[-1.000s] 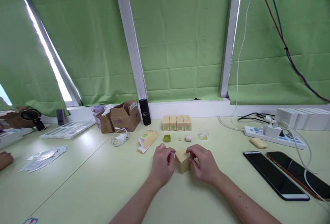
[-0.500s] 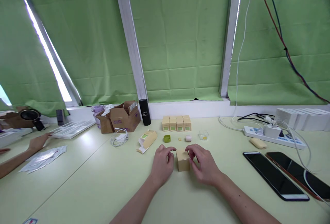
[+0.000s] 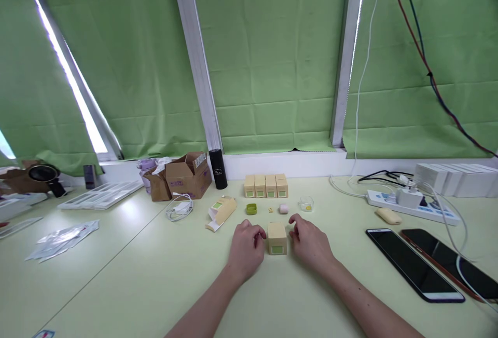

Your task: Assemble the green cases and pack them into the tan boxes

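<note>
A small tan cardboard box (image 3: pixel 277 229) stands upright between my hands, its green-labelled side facing me. My left hand (image 3: pixel 247 248) rests close by its left side, fingers loosely bent and nothing held. On the other side, my right hand (image 3: pixel 310 240) is a little apart from the box, its fingers bent and empty. Beyond them lie a small green open case (image 3: pixel 251 208), a tiny yellow piece (image 3: pixel 271 210), a pale pink-white piece (image 3: pixel 284 208) and a clear container (image 3: pixel 306 203) with something yellow in it.
Several similar tan boxes (image 3: pixel 266 186) line up at the back. An opened carton (image 3: pixel 221 212) lies left of the green case. Further left are a cable (image 3: pixel 181 208), a brown cardboard box (image 3: pixel 189 176) and a black bottle (image 3: pixel 218 169). Phones (image 3: pixel 414 262) and a power strip (image 3: pixel 436 213) occupy the right.
The tan box has been turned, so its green label now faces me. My right hand has let go and moved right. A co-worker's hand at left has withdrawn from the white tray.
</note>
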The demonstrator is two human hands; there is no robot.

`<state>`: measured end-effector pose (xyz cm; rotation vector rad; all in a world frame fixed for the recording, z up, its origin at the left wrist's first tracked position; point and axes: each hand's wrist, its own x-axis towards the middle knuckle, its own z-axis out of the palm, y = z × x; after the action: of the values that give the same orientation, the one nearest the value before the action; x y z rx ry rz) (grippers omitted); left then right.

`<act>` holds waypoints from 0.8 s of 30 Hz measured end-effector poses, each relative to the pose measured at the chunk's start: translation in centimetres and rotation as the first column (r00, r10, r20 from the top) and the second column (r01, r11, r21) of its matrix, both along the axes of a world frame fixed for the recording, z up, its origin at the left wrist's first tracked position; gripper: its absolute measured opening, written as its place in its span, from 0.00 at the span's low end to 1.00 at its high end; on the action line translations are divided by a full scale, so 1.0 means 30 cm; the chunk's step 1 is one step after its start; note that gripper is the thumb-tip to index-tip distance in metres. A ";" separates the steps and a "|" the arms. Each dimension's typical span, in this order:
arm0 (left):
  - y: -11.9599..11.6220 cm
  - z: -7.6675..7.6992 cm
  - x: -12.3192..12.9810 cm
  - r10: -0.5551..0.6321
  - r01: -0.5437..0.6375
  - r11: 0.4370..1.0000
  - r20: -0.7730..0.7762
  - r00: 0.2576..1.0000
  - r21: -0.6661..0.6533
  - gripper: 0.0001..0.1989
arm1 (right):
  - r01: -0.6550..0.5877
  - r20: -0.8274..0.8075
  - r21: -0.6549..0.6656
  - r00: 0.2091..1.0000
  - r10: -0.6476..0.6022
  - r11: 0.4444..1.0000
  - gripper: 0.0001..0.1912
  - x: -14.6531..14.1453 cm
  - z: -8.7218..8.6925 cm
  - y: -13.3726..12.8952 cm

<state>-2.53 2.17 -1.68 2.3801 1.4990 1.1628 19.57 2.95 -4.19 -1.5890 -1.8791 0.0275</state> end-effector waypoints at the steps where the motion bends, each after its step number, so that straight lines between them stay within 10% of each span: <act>1: 0.003 0.000 -0.002 0.025 -0.025 1.000 -0.005 1.000 -0.007 0.12 | 0.013 0.015 -0.020 1.000 -0.012 1.000 0.13 0.006 -0.003 0.004; 14: 0.000 0.039 0.006 0.101 -0.194 0.937 -0.307 0.946 -0.291 0.12 | -0.048 -0.038 -0.129 0.998 0.043 0.990 0.15 0.009 0.074 -0.028; 24: 0.006 0.026 -0.007 0.081 -0.176 0.941 -0.312 0.947 -0.288 0.11 | -0.357 -0.290 -0.181 0.910 0.297 0.916 0.30 -0.011 0.151 -0.082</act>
<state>-2.75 2.34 -0.90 2.3356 1.7977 0.5415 19.25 0.48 0.33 -1.3159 -1.9647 0.5933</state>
